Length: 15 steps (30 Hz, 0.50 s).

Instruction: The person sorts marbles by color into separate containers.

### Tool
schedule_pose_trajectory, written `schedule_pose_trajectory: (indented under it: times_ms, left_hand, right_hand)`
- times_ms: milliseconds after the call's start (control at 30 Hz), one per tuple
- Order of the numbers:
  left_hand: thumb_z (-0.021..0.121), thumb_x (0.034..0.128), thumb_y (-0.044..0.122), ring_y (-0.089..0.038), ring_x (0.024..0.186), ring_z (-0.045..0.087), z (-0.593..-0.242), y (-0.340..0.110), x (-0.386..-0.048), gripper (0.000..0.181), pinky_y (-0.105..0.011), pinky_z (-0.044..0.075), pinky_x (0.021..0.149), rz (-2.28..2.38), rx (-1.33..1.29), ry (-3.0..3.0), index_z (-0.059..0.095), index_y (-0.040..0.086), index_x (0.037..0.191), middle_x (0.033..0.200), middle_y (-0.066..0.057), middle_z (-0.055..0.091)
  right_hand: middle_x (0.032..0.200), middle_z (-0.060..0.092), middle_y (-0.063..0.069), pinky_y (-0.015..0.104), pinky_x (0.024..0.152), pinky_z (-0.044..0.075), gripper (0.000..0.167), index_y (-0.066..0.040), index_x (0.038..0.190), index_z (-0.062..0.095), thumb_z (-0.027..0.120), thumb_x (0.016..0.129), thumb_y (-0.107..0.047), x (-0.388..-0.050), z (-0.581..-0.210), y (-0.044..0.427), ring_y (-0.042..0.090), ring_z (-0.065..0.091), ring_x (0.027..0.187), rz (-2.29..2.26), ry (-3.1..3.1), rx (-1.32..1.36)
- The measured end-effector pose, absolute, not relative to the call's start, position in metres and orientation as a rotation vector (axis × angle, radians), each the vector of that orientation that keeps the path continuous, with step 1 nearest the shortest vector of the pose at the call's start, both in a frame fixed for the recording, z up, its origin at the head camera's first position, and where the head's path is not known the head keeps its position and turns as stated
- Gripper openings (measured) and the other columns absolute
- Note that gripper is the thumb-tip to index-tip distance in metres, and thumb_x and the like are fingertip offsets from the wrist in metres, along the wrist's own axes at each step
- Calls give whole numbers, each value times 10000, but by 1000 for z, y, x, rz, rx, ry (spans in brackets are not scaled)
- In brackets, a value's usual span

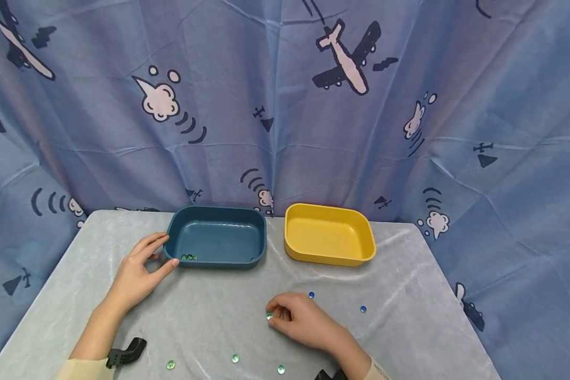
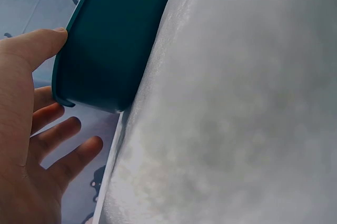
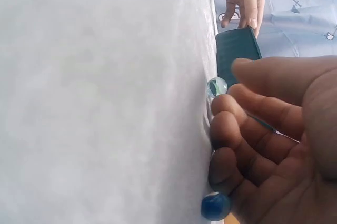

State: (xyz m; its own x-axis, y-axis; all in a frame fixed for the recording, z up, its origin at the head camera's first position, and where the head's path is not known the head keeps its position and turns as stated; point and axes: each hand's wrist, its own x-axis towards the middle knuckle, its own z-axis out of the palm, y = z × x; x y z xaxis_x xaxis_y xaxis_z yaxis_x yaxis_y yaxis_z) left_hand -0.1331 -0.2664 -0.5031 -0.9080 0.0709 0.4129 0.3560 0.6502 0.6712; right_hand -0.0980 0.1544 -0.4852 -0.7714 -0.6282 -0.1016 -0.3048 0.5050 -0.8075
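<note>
My left hand point(image 1: 135, 274) rests at the left end of a dark teal plastic box point(image 1: 218, 264), thumb against its front rim and fingers spread loosely along the side. In the left wrist view the thumb point(image 2: 50, 40) touches the rim. Several green marbles point(image 1: 189, 257) lie inside the box near its front wall. Right of centre, low over the cloth, my right hand point(image 1: 304, 319) pinches a clear green marble point(image 1: 269, 316) at the tips of thumb and index finger. That marble point(image 3: 216, 86) also shows beside the fingertips in the right wrist view.
A yellow box point(image 1: 330, 258) stands to the right of the teal one. Blue marbles point(image 1: 311, 295) point(image 1: 363, 309) lie near my right hand. Green marbles point(image 1: 171, 364) point(image 1: 235, 358) point(image 1: 281, 369) sit towards the front of the grey cloth point(image 1: 209, 311). A patterned blue curtain point(image 1: 228, 105) hangs behind.
</note>
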Motion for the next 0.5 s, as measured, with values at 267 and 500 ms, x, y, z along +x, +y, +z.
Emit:
schedule_pose_trajectory:
  times_ms: [267,500]
  left_hand:
    - [888,951,179,-348,1197,675,-503,-266,-133,627,-75,474,939,-1132,-344,-2515,644,41,1512,1575,-143,555]
    - [891,949,186,-359,1156,700,-503,-266,-133,626,-91,482,927,-1129,-339,-2517,647,42,1508,1571,-142,559]
  right_hand:
    - [889,637,-155,213,725,547,125,-174,1111,786,832,996,-153,-97,-487,154,11,594,799,-1088,2406,-796]
    - [875,634,-151,214,712,550,109,-177,1077,785,815,1002,-105,-96,-490,153,13,591,782,-1105,2419,-771]
